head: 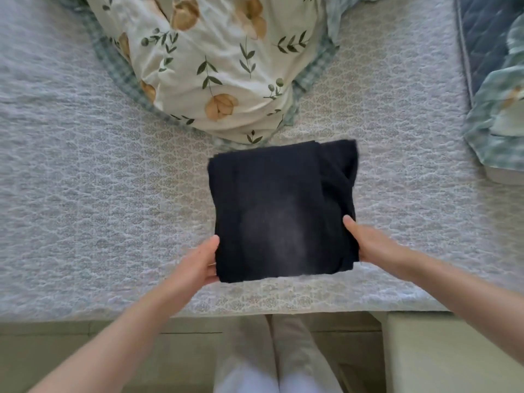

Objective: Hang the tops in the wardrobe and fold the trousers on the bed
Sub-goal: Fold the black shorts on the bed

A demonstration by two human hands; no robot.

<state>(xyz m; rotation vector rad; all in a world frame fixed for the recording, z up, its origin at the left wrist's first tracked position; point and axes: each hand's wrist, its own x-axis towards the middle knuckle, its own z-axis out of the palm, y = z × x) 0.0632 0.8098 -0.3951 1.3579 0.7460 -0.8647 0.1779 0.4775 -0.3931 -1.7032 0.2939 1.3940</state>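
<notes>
Dark, nearly black trousers [280, 211] lie folded into a compact square on the grey patterned bedspread [99, 194], near the bed's front edge. My left hand [198, 262] grips the square's lower left edge, thumb on top and fingers tucked underneath. My right hand [365, 242] holds the lower right edge the same way, thumb over the fabric. A second layer of the trousers shows along the right side of the fold.
A bunched floral duvet [221, 61] with a green checked border lies just behind the trousers. Another floral cover [499, 114] sits at the right edge beside a dark quilted surface [487, 32]. My legs [272, 358] stand against the bed frame below.
</notes>
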